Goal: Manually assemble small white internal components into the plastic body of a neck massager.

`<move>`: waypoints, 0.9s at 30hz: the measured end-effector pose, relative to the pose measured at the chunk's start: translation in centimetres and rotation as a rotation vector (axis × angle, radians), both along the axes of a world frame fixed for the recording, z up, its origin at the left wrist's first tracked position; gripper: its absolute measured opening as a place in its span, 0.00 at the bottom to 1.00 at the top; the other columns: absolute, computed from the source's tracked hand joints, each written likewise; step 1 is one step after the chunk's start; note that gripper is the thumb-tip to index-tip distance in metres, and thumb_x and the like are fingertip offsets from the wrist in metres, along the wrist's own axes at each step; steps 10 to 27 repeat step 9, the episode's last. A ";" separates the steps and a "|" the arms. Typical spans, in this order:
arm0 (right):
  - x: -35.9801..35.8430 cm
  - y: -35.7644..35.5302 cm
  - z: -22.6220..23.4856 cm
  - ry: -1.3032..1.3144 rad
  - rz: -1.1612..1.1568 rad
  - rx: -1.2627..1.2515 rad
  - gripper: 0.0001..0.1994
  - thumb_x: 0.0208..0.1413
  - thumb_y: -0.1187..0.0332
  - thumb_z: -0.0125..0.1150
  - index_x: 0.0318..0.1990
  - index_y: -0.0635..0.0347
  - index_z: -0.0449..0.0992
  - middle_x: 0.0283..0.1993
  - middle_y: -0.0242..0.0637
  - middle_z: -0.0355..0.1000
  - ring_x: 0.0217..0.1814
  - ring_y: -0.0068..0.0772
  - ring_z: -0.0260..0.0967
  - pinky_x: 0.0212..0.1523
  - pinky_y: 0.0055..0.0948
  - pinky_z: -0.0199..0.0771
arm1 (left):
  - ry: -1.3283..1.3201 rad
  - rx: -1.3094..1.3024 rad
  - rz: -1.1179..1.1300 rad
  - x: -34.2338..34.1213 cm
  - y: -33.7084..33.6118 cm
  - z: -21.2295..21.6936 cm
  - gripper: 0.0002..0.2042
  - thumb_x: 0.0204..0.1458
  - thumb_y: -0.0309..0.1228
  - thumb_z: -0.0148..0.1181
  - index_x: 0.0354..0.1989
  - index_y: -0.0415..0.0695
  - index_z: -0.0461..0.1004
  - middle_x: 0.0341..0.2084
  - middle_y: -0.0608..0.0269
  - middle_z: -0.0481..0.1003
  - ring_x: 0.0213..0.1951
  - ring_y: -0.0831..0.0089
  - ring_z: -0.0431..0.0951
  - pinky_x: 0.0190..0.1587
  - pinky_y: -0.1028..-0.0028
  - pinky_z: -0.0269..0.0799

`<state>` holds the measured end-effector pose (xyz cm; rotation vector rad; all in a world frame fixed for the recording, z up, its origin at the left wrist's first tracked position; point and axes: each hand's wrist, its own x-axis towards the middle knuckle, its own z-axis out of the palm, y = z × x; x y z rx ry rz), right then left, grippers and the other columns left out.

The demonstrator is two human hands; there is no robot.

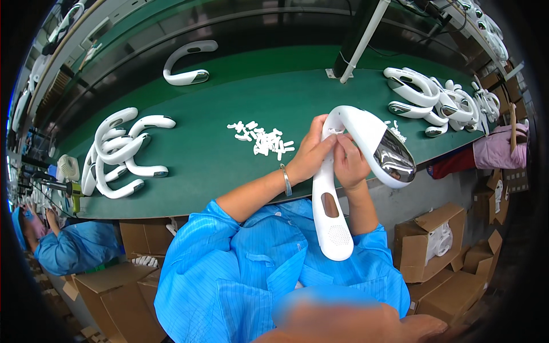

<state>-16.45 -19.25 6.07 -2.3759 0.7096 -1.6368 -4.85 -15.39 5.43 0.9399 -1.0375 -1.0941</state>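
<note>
A white U-shaped device [357, 130], which looks like a neck massager or neck fan, is held up in front of my chest. One end has a glossy dark panel; the other hangs toward me, with a brown oval window and a patch of small holes. My left hand [309, 155] is closed around its curved middle, thumb on the inner side. The fingers of my right hand [349, 164] are pinched together against the inner curve, beside my left thumb. Whatever they hold there is hidden. Loose small white plastic pieces [264, 141] lie in a heap left of my hands.
More white U-shaped devices lie in a cluster [117, 151] at left, another pile [437, 102] at right, and a single one [197, 77] at the back. A pole [361, 43] stands on the green table [200, 148]. Cardboard boxes [429, 240] and co-workers [77, 246] flank me.
</note>
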 end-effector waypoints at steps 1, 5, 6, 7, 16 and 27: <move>-0.3 -0.2 -1.2 -0.087 0.050 0.130 0.14 0.42 0.86 0.61 0.38 0.64 0.76 0.32 0.44 0.73 0.28 0.39 0.71 0.30 0.31 0.73 | -0.035 -0.044 0.030 0.1 0.0 -0.2 0.20 0.59 0.34 0.43 0.57 0.41 0.53 0.45 0.56 0.66 0.46 0.73 0.68 0.48 0.74 0.65; -0.8 -1.1 1.0 0.068 0.185 0.069 0.13 0.48 0.85 0.58 0.41 0.60 0.76 0.36 0.42 0.73 0.24 0.28 0.67 0.23 0.25 0.69 | 0.072 0.019 -0.061 0.3 0.5 0.9 0.20 0.60 0.36 0.43 0.57 0.40 0.52 0.48 0.60 0.64 0.51 0.77 0.63 0.54 0.76 0.59; -0.8 -0.6 1.8 0.090 0.190 0.200 0.13 0.49 0.84 0.58 0.42 0.58 0.77 0.38 0.43 0.73 0.27 0.29 0.68 0.25 0.25 0.70 | 0.057 0.026 -0.070 0.5 0.6 0.9 0.20 0.60 0.37 0.44 0.57 0.42 0.52 0.48 0.60 0.64 0.51 0.77 0.63 0.55 0.75 0.59; -0.8 -0.6 1.8 0.091 0.189 0.201 0.13 0.49 0.84 0.58 0.42 0.58 0.77 0.38 0.43 0.73 0.27 0.29 0.68 0.25 0.25 0.70 | 0.058 0.027 -0.071 0.6 0.7 0.9 0.20 0.60 0.37 0.44 0.57 0.42 0.52 0.48 0.60 0.64 0.51 0.77 0.63 0.55 0.75 0.59; -0.8 -1.2 1.5 0.041 0.219 0.123 0.12 0.51 0.83 0.57 0.42 0.59 0.77 0.42 0.41 0.73 0.34 0.35 0.71 0.31 0.26 0.72 | 0.171 0.146 -0.177 0.6 1.0 0.5 0.20 0.61 0.40 0.43 0.58 0.47 0.53 0.48 0.57 0.64 0.51 0.73 0.66 0.58 0.68 0.61; -0.8 -1.2 1.5 0.041 0.219 0.123 0.12 0.51 0.83 0.57 0.42 0.59 0.77 0.42 0.41 0.73 0.34 0.35 0.71 0.31 0.26 0.72 | 0.171 0.146 -0.177 0.6 1.0 0.5 0.20 0.61 0.40 0.43 0.58 0.47 0.53 0.48 0.57 0.64 0.51 0.73 0.66 0.58 0.68 0.61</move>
